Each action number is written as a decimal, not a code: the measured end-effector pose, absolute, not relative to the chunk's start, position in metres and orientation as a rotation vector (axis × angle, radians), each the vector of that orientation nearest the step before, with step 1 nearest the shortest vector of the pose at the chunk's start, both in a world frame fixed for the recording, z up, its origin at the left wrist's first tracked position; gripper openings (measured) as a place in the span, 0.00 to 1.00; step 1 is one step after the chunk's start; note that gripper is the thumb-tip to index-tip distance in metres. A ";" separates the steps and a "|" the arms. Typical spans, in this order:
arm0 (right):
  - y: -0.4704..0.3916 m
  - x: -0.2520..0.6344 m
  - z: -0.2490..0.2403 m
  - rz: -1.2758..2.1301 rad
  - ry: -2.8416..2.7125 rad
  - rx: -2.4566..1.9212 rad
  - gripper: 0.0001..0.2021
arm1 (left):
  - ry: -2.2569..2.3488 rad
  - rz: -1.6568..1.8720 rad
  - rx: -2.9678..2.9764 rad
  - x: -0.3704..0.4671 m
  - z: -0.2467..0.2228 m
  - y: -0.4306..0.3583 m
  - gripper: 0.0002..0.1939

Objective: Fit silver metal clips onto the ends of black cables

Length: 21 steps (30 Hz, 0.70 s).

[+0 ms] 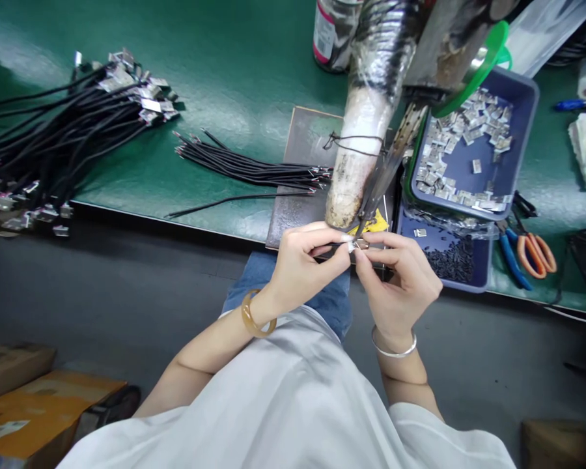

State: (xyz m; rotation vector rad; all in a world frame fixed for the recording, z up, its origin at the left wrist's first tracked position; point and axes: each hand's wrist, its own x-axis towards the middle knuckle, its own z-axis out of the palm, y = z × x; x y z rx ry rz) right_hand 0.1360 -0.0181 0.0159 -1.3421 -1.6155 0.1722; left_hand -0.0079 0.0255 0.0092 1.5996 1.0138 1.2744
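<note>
My left hand [308, 264] pinches a small whitish piece [351, 247] with a dark cable end beside it. My right hand [401, 277] meets it from the other side, thumb and forefinger closed at the same small piece; what exactly they grip is too small to tell. Just above my fingertips is the tip of a metal tool [381, 174], next to a thick wrapped white tube [356, 156]. Black cables [244, 167] with stripped ends lie to the left, partly on a dark plate [293, 218]. One single cable [239, 198] rests apart below them.
Many cables with metal connectors [78, 124] are heaped at left. At right, a blue tray [523, 140] holds metal connectors; a lower tray [483, 260] holds small black pieces. Farther right are orange-handled scissors [531, 256] and blue-handled pliers [512, 257]. A jar [333, 36] stands behind.
</note>
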 end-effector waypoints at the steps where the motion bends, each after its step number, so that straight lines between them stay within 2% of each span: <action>1: -0.019 0.136 0.016 0.157 -1.627 -1.339 0.09 | 1.008 1.281 1.599 -0.008 0.009 0.025 0.06; 10: -0.026 0.139 0.006 0.117 -1.736 -1.304 0.11 | 0.998 1.127 1.442 -0.010 0.008 0.023 0.07; 17: -0.031 0.143 0.017 0.077 -1.744 -1.338 0.11 | 0.987 1.012 1.329 -0.012 0.010 0.016 0.05; 21: -0.033 0.145 0.020 0.124 -1.598 -1.381 0.09 | 0.983 1.096 1.446 -0.017 0.009 0.009 0.06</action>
